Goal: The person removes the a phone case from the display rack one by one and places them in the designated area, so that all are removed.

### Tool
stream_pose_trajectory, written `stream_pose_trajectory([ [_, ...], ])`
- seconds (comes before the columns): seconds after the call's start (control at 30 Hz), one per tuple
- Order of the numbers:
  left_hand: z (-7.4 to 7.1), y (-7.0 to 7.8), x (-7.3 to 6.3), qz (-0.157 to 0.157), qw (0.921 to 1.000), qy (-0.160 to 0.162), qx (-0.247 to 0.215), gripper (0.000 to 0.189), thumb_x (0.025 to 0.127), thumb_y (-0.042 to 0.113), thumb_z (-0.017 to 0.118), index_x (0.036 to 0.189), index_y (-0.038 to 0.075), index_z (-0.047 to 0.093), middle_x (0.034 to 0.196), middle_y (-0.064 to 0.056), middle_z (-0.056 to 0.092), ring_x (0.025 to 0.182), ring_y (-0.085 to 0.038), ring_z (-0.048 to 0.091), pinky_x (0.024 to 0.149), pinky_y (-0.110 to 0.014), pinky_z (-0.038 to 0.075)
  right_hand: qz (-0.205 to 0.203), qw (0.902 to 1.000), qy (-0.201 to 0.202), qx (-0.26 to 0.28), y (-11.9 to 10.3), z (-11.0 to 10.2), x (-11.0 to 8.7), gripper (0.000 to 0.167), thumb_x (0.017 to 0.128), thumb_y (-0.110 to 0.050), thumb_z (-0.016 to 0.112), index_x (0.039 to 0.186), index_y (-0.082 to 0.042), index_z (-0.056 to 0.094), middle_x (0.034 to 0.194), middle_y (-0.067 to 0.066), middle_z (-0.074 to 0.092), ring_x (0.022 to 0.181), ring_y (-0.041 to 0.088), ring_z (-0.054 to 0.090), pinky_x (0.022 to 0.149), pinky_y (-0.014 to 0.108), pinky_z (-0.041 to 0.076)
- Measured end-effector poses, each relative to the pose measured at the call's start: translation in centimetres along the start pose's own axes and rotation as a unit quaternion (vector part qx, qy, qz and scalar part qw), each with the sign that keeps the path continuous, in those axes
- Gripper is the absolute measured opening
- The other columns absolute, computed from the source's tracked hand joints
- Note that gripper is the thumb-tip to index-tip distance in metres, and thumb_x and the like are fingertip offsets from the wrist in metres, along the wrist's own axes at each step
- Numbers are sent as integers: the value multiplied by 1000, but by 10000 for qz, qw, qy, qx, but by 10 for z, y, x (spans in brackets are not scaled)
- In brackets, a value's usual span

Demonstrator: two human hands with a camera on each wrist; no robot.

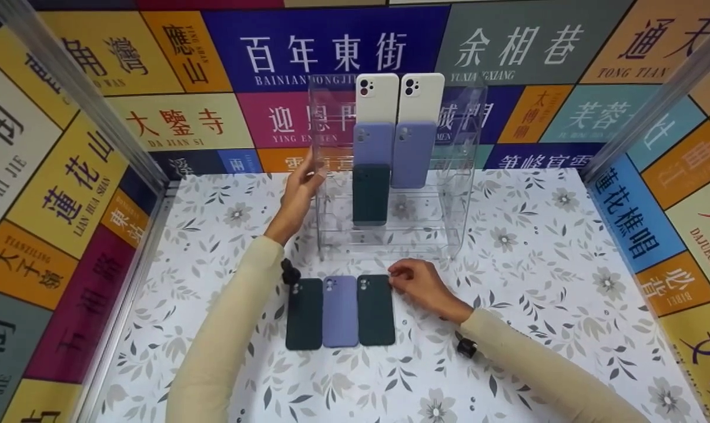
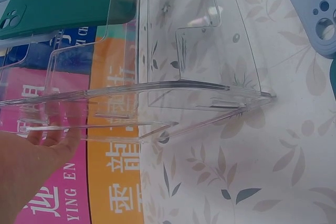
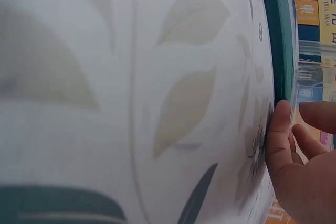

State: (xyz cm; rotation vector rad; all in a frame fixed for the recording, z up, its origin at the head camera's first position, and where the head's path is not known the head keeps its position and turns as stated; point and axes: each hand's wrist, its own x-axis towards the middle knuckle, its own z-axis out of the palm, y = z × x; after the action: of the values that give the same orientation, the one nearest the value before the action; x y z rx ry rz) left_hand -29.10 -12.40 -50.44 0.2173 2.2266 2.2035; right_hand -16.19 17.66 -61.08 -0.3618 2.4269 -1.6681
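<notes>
A clear stepped display rack (image 1: 458,235) stands at the back of the table. My left hand (image 1: 298,194) grips its left side panel; through the plastic, the left wrist view shows the fingers (image 2: 71,135). Upright on the rack are two white phone cases (image 1: 422,106), two lavender cases (image 1: 414,155) and a dark green case (image 1: 371,197). In front lie three cases in a row: a dark green one (image 1: 305,317), a lavender one (image 1: 340,311) and another dark green one (image 1: 377,311). My right hand (image 1: 424,286) touches the last one's upper right edge, its thumb apart from the fingers.
A white cloth with a grey leaf and flower print (image 1: 531,282) covers the table. Colourful panels with Chinese lettering (image 1: 325,47) wall in the back and both sides. Metal posts (image 1: 129,129) stand at the corners.
</notes>
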Motion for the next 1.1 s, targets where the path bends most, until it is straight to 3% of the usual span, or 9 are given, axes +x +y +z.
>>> stream_pose_trajectory([
  [0.1, 0, 0, 0, 32, 10000, 0, -29, 69, 114, 28, 58, 176, 25, 28, 160, -17, 53, 148, -38, 52, 122, -57, 44, -102, 9999, 43, -40, -2, -5, 0, 17, 97, 3, 77, 113, 8, 78, 92, 17, 79, 72, 13, 70, 63, 21, 54],
  [0.27, 0, 0, 0, 12, 10000, 18, -24, 69, 114, 26, 57, 176, 25, 28, 160, -15, 53, 146, -33, 53, 122, -56, 44, -222, 9996, 96, -137, -9, -14, 0, 18, 98, 0, 79, 114, 7, 79, 95, 17, 79, 77, 21, 73, 62, 22, 56],
  [0.43, 0, 0, 1, -29, 10000, 9, 18, 71, 113, 30, 58, 177, 23, 26, 163, -20, 50, 148, -36, 51, 124, -62, 40, -175, 9995, 141, -217, -17, -21, 1, 21, 98, -4, 81, 117, 6, 79, 100, 14, 80, 87, 25, 75, 73, 23, 58],
  [0.57, 1, 0, 2, -55, 10000, 14, 45, 71, 113, 31, 59, 176, 25, 27, 161, -20, 51, 145, -39, 52, 125, -62, 38, -394, 9983, 217, -367, -21, -26, 3, 20, 97, -2, 81, 115, 7, 79, 101, 14, 80, 91, 25, 76, 82, 23, 59],
  [0.83, 0, 0, 1, 13, 10000, -8, 34, 70, 114, 26, 57, 177, 20, 25, 158, -16, 53, 145, -36, 52, 125, -57, 41, -425, 9985, 325, -91, -29, -36, 10, 18, 98, -1, 81, 115, 5, 79, 102, 15, 80, 91, 27, 77, 80, 22, 61],
  [1.1, 1, 0, 1, 2, 10000, -50, -46, 69, 114, 24, 55, 177, 25, 26, 163, -17, 50, 146, -32, 50, 125, -62, 38, -627, 9971, 429, -107, -44, -49, 19, 16, 99, -2, 80, 116, 1, 81, 107, 17, 79, 95, 29, 76, 81, 21, 60],
])
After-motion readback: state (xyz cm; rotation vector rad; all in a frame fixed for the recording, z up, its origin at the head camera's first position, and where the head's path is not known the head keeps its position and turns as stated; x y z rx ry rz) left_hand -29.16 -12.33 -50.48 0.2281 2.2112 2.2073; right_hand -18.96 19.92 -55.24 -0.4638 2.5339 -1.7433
